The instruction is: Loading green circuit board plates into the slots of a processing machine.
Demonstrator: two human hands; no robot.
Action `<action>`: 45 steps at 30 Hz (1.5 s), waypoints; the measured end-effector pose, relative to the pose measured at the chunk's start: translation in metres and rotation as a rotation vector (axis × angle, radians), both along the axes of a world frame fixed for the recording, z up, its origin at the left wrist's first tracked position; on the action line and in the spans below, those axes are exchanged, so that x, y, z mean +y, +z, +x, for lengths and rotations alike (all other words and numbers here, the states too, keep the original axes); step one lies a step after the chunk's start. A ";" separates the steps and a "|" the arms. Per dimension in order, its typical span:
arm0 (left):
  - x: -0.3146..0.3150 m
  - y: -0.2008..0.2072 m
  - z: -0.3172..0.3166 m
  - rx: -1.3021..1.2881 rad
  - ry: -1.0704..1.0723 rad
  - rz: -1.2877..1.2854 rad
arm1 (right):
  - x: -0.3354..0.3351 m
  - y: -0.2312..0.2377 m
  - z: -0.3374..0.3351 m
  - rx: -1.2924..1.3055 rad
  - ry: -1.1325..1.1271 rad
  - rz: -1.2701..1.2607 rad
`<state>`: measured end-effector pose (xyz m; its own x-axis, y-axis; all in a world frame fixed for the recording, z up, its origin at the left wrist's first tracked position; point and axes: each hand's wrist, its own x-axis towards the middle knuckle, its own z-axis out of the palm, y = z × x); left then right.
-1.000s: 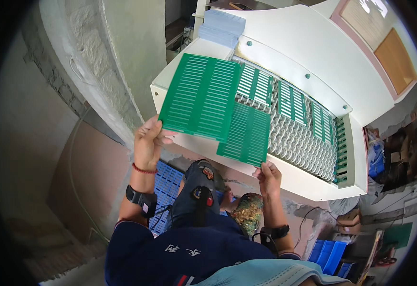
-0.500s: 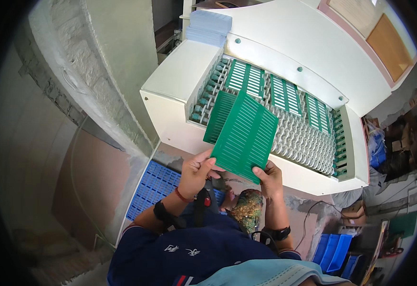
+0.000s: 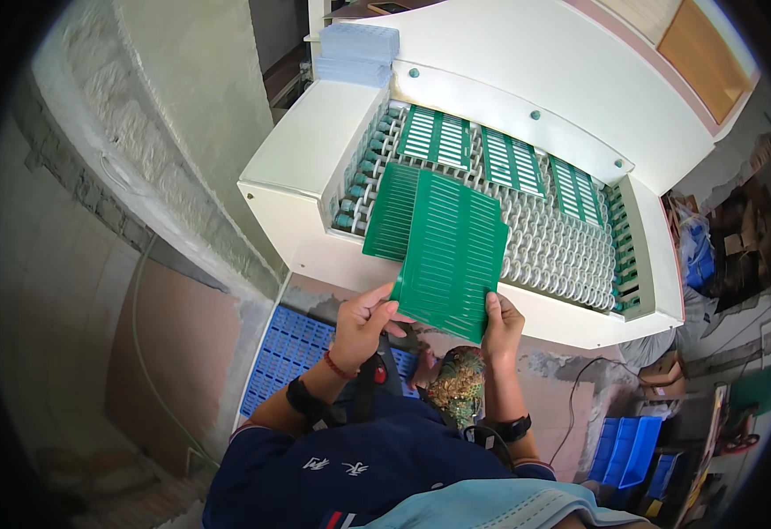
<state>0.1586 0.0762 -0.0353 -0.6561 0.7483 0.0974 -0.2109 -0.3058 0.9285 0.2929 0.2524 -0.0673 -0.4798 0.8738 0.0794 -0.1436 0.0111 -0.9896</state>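
Note:
Between my two hands are flat green circuit boards with rows of narrow slots. The front circuit board [image 3: 452, 251] is tilted up, and a second circuit board [image 3: 389, 216] shows fanned out behind its left edge. My left hand [image 3: 363, 328] is closed on the lower left corner, thumb in front. At the lower right edge, my right hand [image 3: 502, 330] grips with its thumb against the side, its other fingers partly hidden. Beyond, three slotted green boards lie in a row on the rollers, the middle board [image 3: 512, 162] among them.
A white machine [image 3: 288, 141] with a bed of grey rollers [image 3: 562, 251] stands ahead. Light blue stacked sheets [image 3: 357, 55] rest on its left top. A blue slatted mat [image 3: 284, 357] lies on the floor at left. Blue bins [image 3: 624, 451] and a cable [image 3: 571, 401] are at lower right.
The held boards have turned a little counterclockwise, and the front one faces me more squarely. My right thumb has shifted from the board's face to its right edge. The view has moved slightly.

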 end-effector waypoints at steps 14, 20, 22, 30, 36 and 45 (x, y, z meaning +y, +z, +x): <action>-0.061 -0.005 -0.044 -0.135 0.286 0.074 | 0.134 -0.003 0.042 -0.001 -0.188 -0.078; -0.042 -0.014 -0.039 -0.226 0.240 0.122 | 0.124 0.013 0.036 -0.894 -0.631 1.038; -0.032 -0.015 -0.033 -0.255 0.206 0.134 | 0.102 0.039 0.041 -0.836 -0.589 0.970; 0.047 -0.011 0.001 -0.342 -0.087 0.129 | 0.014 0.031 0.030 0.038 0.318 -0.232; 0.074 0.016 -0.030 0.820 0.051 -0.162 | 0.105 0.033 0.082 0.142 -0.077 -0.169; 0.098 -0.012 -0.080 1.565 0.073 -0.816 | 0.255 0.003 0.174 -0.997 -0.493 0.678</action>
<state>0.0783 0.1743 -0.0471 -0.3530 0.8988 0.2600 0.9349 0.3283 0.1347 0.4667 0.5071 -0.0642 -0.2301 0.9004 0.3691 0.8076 0.3883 -0.4439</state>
